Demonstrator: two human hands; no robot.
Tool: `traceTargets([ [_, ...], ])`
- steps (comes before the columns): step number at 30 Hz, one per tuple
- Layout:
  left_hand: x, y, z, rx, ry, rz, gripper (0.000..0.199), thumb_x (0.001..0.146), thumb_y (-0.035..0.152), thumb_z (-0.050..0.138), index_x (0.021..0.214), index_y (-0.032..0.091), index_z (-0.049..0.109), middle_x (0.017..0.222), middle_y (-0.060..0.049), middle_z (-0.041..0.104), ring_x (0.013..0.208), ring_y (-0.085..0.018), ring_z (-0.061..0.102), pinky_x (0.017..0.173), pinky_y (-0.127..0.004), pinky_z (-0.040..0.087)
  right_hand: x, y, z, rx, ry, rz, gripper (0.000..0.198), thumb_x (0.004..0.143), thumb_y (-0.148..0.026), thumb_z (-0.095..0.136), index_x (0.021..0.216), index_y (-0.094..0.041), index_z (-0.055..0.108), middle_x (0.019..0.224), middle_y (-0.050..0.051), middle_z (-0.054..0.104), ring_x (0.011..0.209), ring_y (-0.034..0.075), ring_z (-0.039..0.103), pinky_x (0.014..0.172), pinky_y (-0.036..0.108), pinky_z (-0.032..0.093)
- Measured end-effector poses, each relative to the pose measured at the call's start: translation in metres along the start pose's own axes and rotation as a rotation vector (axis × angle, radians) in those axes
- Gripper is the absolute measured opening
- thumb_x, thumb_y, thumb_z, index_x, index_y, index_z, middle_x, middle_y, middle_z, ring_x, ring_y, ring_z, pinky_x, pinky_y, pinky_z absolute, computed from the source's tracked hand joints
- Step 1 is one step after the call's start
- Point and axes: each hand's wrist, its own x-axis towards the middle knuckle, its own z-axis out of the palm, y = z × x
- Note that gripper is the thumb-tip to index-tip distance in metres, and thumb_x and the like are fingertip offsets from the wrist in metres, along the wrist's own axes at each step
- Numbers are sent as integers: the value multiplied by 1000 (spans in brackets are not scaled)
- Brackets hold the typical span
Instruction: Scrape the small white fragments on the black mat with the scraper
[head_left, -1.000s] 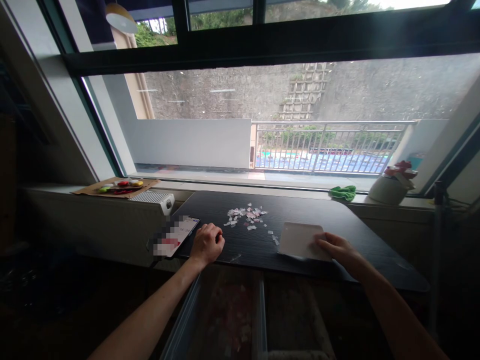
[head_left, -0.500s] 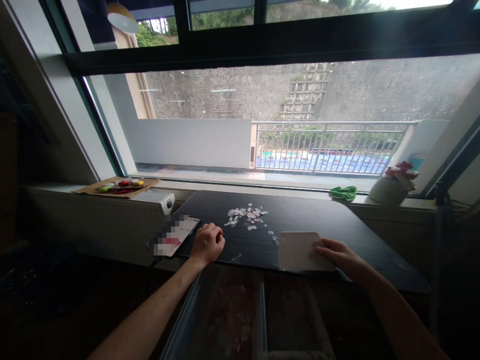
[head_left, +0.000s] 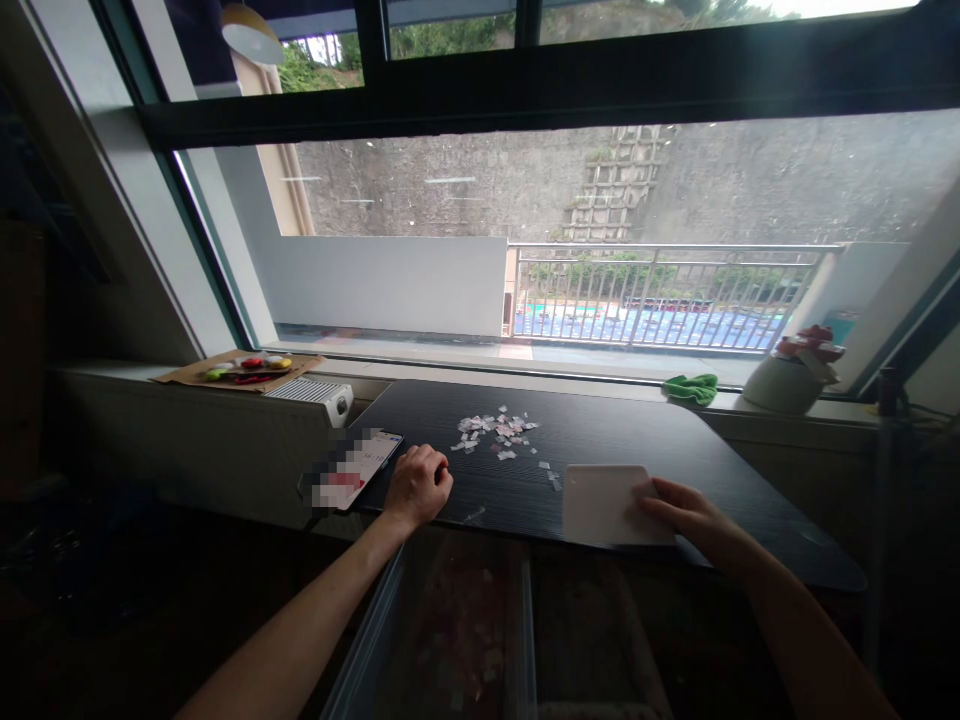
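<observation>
My right hand grips the right edge of a flat white rectangular board with rounded corners, thumb on top and the other fingers partly hidden beneath. The board lies at the near edge of a black wood-grain table. To its upper left, a loose heap of small white and pinkish paper-like scraps is scattered, and a few stray scraps lie close to the board's corner. Curled into a loose fist, my left hand rests at the table's front edge with nothing visible in it. Beside it lies a phone, partly blurred out.
Below the table edge sits a clear plastic bin with scraps inside. On the sill are a green cloth, a pale rounded pot with a red top, and cardboard bearing colourful items. A white heater-like box adjoins the table's left side.
</observation>
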Motion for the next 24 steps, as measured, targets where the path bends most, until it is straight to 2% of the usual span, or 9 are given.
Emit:
traceTargets([
  [6, 0, 0, 0, -3, 1, -6, 12, 78, 17, 51, 74, 21, 61, 82, -5, 63, 84, -21, 56, 79, -36, 44, 2, 1, 3, 10, 39, -20, 41, 61, -48, 79, 89, -19, 73, 89, 8, 77, 80, 27, 72, 76, 39, 57],
  [11, 0, 0, 1, 0, 5, -8, 12, 78, 17, 51, 73, 22, 60, 82, -5, 63, 84, -22, 56, 78, -36, 44, -4, 0, 8, -50, -65, 1, 43, 62, -51, 76, 90, -18, 74, 87, 7, 77, 80, 28, 71, 72, 39, 58],
  [17, 0, 0, 1, 0, -2, -11, 12, 78, 17, 51, 73, 21, 60, 82, -5, 63, 85, -22, 56, 79, -36, 43, -4, -7, 8, -24, 72, -72, 44, 64, -54, 76, 92, -20, 72, 94, 9, 76, 87, 29, 71, 80, 41, 57],
  [22, 0, 0, 0, -11, -11, -8, 12, 79, 17, 50, 74, 21, 60, 83, -5, 62, 85, -22, 56, 80, -36, 43, -9, -6, 13, -13, -51, -48, 49, 61, -57, 77, 91, -18, 72, 90, 9, 77, 84, 29, 71, 76, 41, 57],
  [24, 0, 0, 0, -8, -13, -13, 12, 79, 17, 50, 74, 21, 60, 83, -5, 62, 86, -22, 56, 81, -36, 43, -9, -3, 11, -1, -55, -61, 48, 61, -55, 77, 91, -18, 72, 90, 9, 77, 83, 28, 71, 75, 39, 57],
])
